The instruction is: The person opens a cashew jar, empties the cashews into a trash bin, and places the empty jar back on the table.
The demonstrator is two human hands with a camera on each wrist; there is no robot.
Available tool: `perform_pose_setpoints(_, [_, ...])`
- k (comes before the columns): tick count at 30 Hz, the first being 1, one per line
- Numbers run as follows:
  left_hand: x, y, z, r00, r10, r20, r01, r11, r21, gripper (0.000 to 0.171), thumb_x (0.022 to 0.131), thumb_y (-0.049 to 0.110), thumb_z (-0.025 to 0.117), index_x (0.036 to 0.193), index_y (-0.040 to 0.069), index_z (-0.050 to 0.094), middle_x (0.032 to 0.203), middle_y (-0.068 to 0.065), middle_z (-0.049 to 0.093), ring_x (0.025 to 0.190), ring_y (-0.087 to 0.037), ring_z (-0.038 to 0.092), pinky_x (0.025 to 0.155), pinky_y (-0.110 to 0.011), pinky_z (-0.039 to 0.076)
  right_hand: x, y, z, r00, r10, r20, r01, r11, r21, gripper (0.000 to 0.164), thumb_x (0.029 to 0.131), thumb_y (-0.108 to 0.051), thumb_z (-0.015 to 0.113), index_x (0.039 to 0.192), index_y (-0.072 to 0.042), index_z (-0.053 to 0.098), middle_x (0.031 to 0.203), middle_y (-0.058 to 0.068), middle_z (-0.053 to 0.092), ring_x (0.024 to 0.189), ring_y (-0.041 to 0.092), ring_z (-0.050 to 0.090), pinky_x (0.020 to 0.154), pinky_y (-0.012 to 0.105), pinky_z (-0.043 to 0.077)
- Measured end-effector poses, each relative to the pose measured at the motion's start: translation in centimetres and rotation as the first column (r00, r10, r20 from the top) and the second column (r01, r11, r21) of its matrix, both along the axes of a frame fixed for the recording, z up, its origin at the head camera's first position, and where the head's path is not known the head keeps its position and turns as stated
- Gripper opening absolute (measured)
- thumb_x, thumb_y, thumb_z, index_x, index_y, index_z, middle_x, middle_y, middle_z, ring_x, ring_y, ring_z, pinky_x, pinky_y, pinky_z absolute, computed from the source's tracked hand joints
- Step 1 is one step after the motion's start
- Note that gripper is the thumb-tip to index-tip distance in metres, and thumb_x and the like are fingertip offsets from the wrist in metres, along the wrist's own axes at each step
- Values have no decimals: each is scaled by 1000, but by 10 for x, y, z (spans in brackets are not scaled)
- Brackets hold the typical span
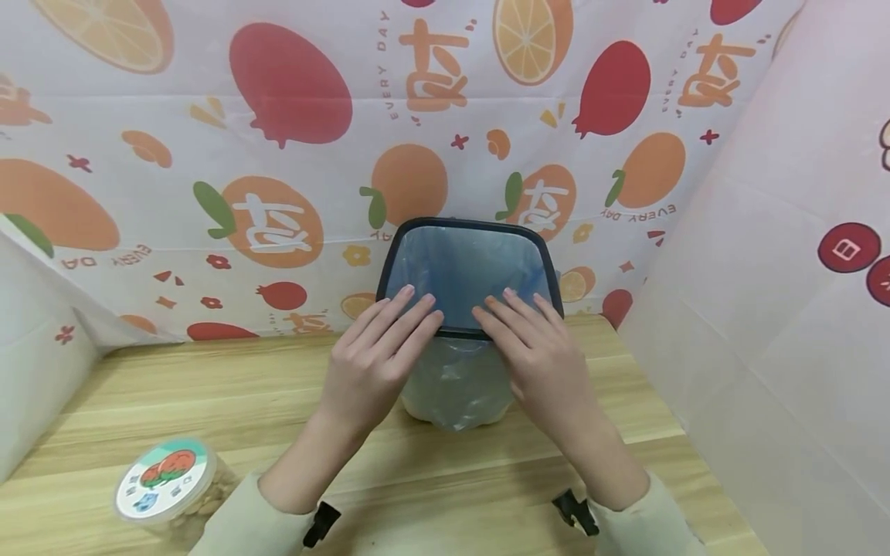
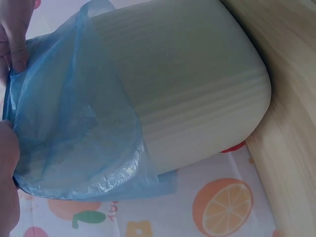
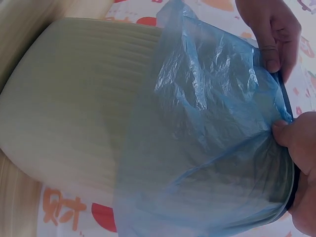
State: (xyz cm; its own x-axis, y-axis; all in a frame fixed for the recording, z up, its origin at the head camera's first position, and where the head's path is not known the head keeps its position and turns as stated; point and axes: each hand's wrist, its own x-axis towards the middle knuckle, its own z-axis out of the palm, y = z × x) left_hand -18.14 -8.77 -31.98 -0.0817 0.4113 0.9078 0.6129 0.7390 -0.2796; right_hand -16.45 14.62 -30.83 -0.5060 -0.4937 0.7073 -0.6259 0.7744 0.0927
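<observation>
A pale trash can (image 2: 197, 84) stands upright on the table against the back cloth, lined with a thin blue plastic bag (image 3: 212, 108). The bag folds over the mouth and hangs down the outside of the upper part. Around the mouth runs a black ring (image 1: 466, 224). My left hand (image 1: 375, 351) holds the near rim at its left corner, fingers over the edge and thumb on the bag outside. On the right corner, my right hand (image 1: 542, 351) pinches the rim the same way, its thumb (image 3: 280, 132) pressing the bag under the ring.
A clear round tub (image 1: 170, 486) with a printed lid and pale pieces inside stands at the front left of the wood-grain table (image 1: 278, 401). Fruit-print cloth (image 1: 334, 193) hangs behind, and a white sheet (image 1: 751, 309) borders the right side.
</observation>
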Motion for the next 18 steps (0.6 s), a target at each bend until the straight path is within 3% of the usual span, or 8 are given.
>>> perform_pose_setpoints(18, [18,-23,5,999,0,-34,2,999,54,24,96,-2,59,111,7,76,112,-9,75,109,-30,70,88,-45,57,2,-24,2,994,105,11,-105,993,-49,44,92,-1,68,133,-15,65,136,4,64,137,23,50,118,49,31])
